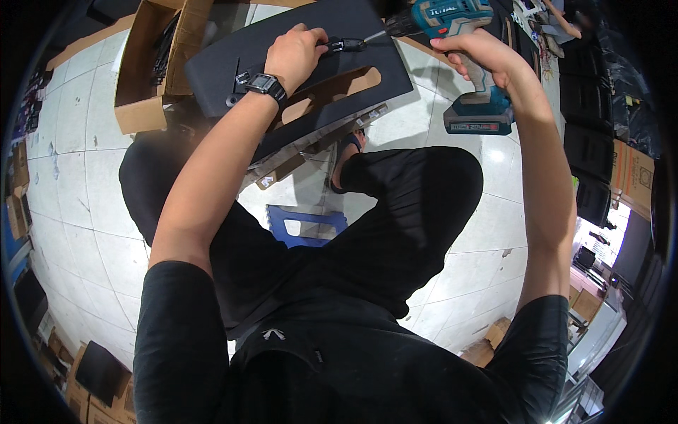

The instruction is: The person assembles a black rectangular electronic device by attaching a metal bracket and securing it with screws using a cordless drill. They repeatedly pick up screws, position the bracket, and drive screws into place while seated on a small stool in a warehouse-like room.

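Observation:
A black board [392, 78] with a long slot cut through it lies in front of my knees. My left hand [293, 56] rests on it, fingers closed on the end of a small black fitting [346, 45]. In my right hand [487, 60] is a teal and grey cordless drill [452, 18], gripped by its handle and tilted sideways. The long bit [374, 37] points left and its tip meets the right end of the fitting. Left of my wrist, another small black fitting [242, 78] sits on the board.
An open cardboard box [138, 113] with dark cable-like items stands left of the board. A blue plastic stool [275, 225] is between my legs on the tiled floor. Black stacked items and a carton [631, 177] line the right side. Another person's arm [563, 20] shows at the upper right.

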Demonstrator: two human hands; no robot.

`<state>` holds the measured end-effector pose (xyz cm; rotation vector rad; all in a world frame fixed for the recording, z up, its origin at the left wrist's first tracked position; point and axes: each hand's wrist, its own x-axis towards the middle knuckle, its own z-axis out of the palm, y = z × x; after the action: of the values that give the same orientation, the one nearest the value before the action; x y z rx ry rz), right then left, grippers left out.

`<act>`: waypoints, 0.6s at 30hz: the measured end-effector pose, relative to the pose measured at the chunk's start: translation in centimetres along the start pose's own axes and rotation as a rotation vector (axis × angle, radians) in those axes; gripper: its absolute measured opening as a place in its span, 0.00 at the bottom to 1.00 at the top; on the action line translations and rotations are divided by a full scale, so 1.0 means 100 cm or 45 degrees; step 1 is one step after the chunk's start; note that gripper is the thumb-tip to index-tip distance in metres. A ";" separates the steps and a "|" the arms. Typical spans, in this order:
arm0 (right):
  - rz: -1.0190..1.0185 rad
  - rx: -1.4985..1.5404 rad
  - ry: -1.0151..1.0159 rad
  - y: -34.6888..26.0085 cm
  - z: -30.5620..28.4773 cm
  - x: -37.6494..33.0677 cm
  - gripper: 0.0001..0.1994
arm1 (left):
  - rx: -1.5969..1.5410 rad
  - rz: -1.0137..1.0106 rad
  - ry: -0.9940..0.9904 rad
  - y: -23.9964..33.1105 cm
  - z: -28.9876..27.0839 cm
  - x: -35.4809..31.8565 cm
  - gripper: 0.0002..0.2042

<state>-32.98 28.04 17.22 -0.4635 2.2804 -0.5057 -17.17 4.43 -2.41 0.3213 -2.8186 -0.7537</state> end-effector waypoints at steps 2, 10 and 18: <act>0.024 0.042 -0.018 -0.005 0.001 -0.003 0.22 | 0.077 0.049 0.085 -0.006 0.003 -0.002 0.11; 0.076 0.014 -0.098 -0.005 -0.009 0.005 0.15 | 0.012 -0.163 -0.258 -0.011 -0.030 0.009 0.19; 0.072 0.014 -0.080 -0.001 -0.009 0.005 0.15 | -0.042 -0.119 -0.348 -0.029 -0.041 0.005 0.19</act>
<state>-33.95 27.93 17.50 -0.4027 2.2231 -0.4690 -16.13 -0.08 -0.39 0.3727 -3.0588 -0.9275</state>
